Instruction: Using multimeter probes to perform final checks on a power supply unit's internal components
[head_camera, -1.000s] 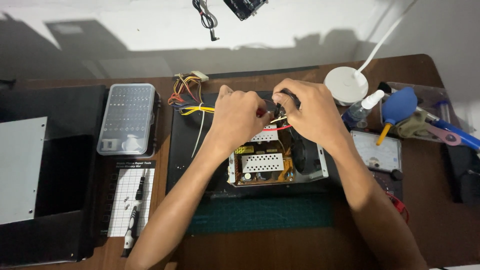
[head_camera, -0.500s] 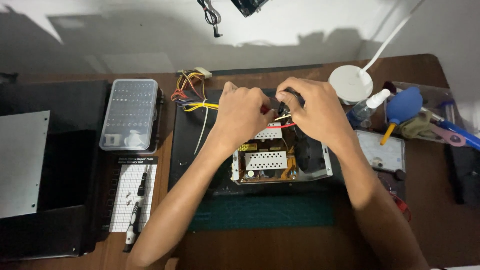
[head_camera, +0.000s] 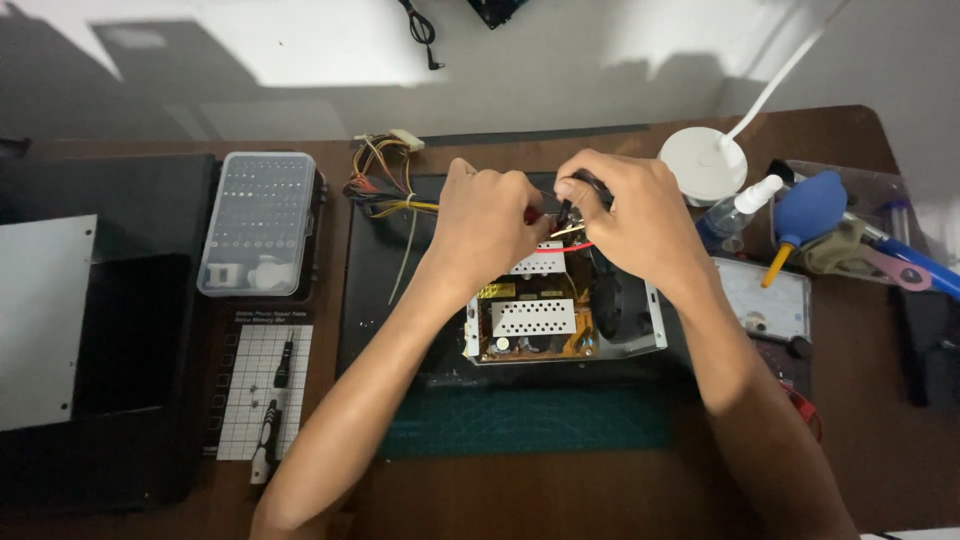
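Note:
An open metal power supply case (head_camera: 655, 325) with a brown circuit board (head_camera: 530, 320) lies on a black mat (head_camera: 375, 290). Both my hands work over its far end. My left hand (head_camera: 490, 225) is closed in a fist, and a small red thing (head_camera: 531, 213) peeks out by the thumb; most of it is hidden. My right hand (head_camera: 635, 215) pinches a small black part (head_camera: 578, 192) with its fingertips. A red wire (head_camera: 580, 246) and a thin yellow wire (head_camera: 566, 232) run between the two hands. A bundle of coloured cables (head_camera: 380, 185) leaves the case to the left.
A clear plastic bit case (head_camera: 260, 222) sits to the left, with two small screwdrivers (head_camera: 275, 420) on a white grid pad (head_camera: 240, 390). A black box (head_camera: 90, 320) fills the far left. A white lamp base (head_camera: 703, 165), spray bottle (head_camera: 738, 208), blue air blower (head_camera: 805, 210) and meter (head_camera: 765, 300) stand at the right.
Both hands have stayed together over the far end of the case, with only small finger movements. The view has shifted slightly.

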